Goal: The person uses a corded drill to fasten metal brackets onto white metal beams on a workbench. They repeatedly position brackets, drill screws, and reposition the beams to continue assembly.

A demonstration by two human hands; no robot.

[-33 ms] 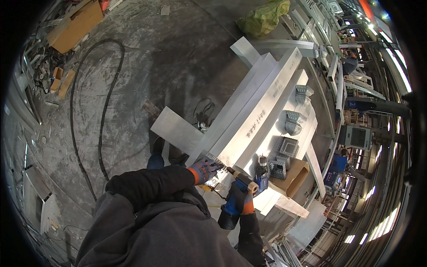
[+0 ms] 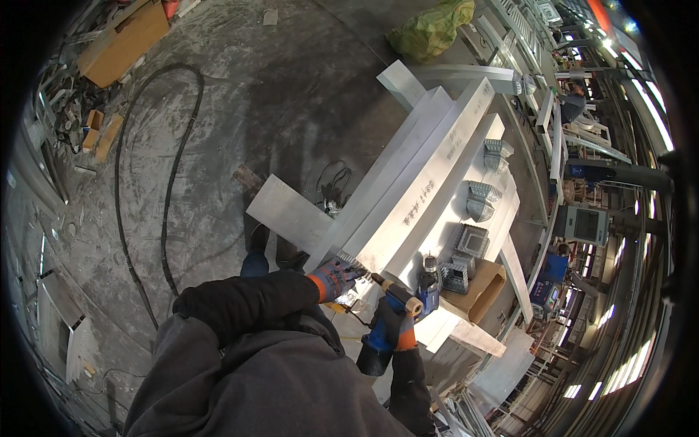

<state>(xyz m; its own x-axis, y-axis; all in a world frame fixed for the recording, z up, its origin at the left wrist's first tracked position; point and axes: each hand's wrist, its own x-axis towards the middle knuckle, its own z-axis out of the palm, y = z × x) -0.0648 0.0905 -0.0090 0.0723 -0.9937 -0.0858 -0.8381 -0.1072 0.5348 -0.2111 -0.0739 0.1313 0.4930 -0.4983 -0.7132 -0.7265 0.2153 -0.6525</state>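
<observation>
My left hand (image 2: 335, 280), in a grey and orange glove, is closed at the near end of a long pale metal beam (image 2: 429, 182). Its fingers press on a ridged grey metal fitting (image 2: 346, 257) at that end, partly hidden by the glove. In my right hand (image 2: 397, 325), gloved too, is a blue cordless power tool (image 2: 378, 341) with a slim nose, perhaps a rivet gun. The nose points at the beam end, close to my left fingers. Whether its tip touches the metal is too small to tell.
Right of the beam lie a blue drill (image 2: 429, 282), several ridged metal fittings (image 2: 473, 240) and a cardboard box (image 2: 483, 291). A flat bar (image 2: 289, 213) juts out left beneath the beam. On the floor are a black hose (image 2: 167, 233) and a green sack (image 2: 429, 33). A person (image 2: 574, 104) is far right.
</observation>
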